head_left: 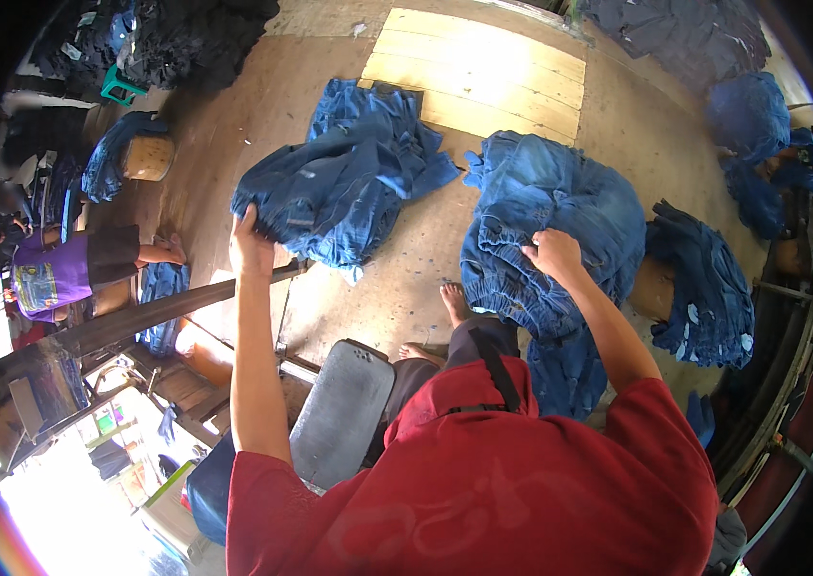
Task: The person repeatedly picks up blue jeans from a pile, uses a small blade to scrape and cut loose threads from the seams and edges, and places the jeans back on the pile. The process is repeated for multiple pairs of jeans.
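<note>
Two crumpled blue denim bundles (329,192) — stacked.

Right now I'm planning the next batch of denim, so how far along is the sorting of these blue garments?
Done, it seems: a dark blue pile lies at the far right, more heaps beyond. In hand: the left hand lifts a bundle of blue garments, while the right hand grips the big blue heap on the plank floor. That heap looks largely untouched, so much seems left.

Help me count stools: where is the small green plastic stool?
In the head view the small green plastic stool sits far upper left, beside the heap of dark garments, above the round wooden block.
</note>
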Demonstrator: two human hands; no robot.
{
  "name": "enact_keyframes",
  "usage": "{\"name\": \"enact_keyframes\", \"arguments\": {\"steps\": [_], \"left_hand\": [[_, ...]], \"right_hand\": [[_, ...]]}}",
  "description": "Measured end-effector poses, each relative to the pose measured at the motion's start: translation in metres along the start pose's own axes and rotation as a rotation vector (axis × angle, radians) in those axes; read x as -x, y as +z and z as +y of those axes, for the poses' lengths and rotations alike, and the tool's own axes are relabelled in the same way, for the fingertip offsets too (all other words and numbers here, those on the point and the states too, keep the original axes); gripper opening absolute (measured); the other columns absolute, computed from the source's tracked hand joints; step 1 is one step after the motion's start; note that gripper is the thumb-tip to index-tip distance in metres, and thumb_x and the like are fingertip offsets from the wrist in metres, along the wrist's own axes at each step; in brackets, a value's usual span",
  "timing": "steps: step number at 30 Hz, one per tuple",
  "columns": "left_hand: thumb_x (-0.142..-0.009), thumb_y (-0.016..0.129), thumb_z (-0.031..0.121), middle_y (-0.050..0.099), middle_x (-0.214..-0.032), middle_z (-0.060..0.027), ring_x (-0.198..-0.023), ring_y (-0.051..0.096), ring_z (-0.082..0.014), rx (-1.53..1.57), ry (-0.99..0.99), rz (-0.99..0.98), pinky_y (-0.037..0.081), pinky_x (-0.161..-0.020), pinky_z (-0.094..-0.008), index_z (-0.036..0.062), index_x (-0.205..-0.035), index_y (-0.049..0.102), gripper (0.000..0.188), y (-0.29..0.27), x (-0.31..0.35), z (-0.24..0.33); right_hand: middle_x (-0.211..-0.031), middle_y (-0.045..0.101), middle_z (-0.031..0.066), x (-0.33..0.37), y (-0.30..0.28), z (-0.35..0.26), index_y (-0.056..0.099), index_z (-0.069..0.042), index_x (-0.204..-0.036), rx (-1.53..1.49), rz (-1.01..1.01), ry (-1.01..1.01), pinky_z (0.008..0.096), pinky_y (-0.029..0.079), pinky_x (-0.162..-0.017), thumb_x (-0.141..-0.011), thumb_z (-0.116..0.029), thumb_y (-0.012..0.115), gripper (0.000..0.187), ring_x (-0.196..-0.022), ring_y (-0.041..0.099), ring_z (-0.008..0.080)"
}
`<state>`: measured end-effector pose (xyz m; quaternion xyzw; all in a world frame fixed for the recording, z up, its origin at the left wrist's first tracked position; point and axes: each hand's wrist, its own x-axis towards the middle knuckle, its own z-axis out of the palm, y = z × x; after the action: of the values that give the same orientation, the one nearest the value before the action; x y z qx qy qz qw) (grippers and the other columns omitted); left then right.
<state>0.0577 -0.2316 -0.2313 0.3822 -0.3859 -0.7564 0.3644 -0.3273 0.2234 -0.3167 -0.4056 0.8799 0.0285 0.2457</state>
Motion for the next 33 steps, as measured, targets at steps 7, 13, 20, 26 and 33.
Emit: {"name": "enact_keyframes", "arguments": {"steps": [7,13,20,26,33], "left_hand": [[-0.1,0.076,0.042,0.063,-0.141,-0.0067,-0.122,0.066,-0.023,-0.648,-0.354,0.512,0.05,-0.086,-0.0504,0.0089,-0.166,0.035,0.084,-0.171,0.061,-0.058],[-0.106,0.066,0.009,0.081,-0.113,-0.0136,-0.096,0.078,-0.0218,-0.71,-0.158,0.215,0.06,-0.084,-0.0301,-0.0004,-0.145,0.06,0.041,-0.107,0.131,-0.132],[-0.11,0.067,0.021,0.081,-0.118,-0.0104,-0.096,0.073,-0.0139,-0.533,-0.188,-0.319,0.06,-0.084,-0.0306,0.0057,-0.135,0.073,0.029,0.134,0.17,-0.13],[-0.104,0.063,0.067,0.078,-0.107,-0.0085,-0.087,0.063,-0.0148,-0.636,-0.586,-0.52,0.055,-0.084,-0.0335,0.0042,-0.124,0.076,0.068,0.242,0.154,-0.114],[-0.107,0.067,0.046,0.076,-0.126,-0.0153,-0.113,0.073,-0.0312,0.411,-0.484,-0.129,0.058,-0.103,-0.0468,0.0042,-0.131,0.07,0.049,0.168,0.144,-0.099]], "right_hand": [[-0.119,0.076,0.0142,0.01,-0.009,0.006,0.079,-0.009,-0.123,-0.069,-0.031,-0.086,0.0469,0.059,-0.096,-0.086,-0.058,0.083,0.061,-0.112,0.073,0.0352],[-0.108,0.079,0.0184,-0.004,-0.02,0.011,0.071,-0.01,-0.123,0.03,-0.074,-0.06,0.0517,0.06,-0.09,-0.095,-0.034,0.071,0.037,-0.103,0.076,0.0402],[-0.112,0.077,0.0126,0.003,-0.088,-0.028,0.071,-0.016,-0.12,-0.071,0.215,-0.006,0.0493,0.059,-0.087,-0.091,-0.032,0.085,0.036,-0.107,0.074,0.0375],[-0.107,0.072,0.0085,0.056,-0.125,-0.123,0.072,-0.018,-0.112,-0.311,0.659,-0.164,0.0486,0.059,-0.081,-0.085,-0.02,0.085,0.03,-0.1,0.073,0.0348],[-0.119,0.064,0.0132,0.133,-0.048,-0.245,0.062,-0.013,-0.129,-0.625,0.564,-0.359,0.048,0.058,-0.088,-0.074,-0.008,0.082,0.059,-0.109,0.067,0.0385]]}}
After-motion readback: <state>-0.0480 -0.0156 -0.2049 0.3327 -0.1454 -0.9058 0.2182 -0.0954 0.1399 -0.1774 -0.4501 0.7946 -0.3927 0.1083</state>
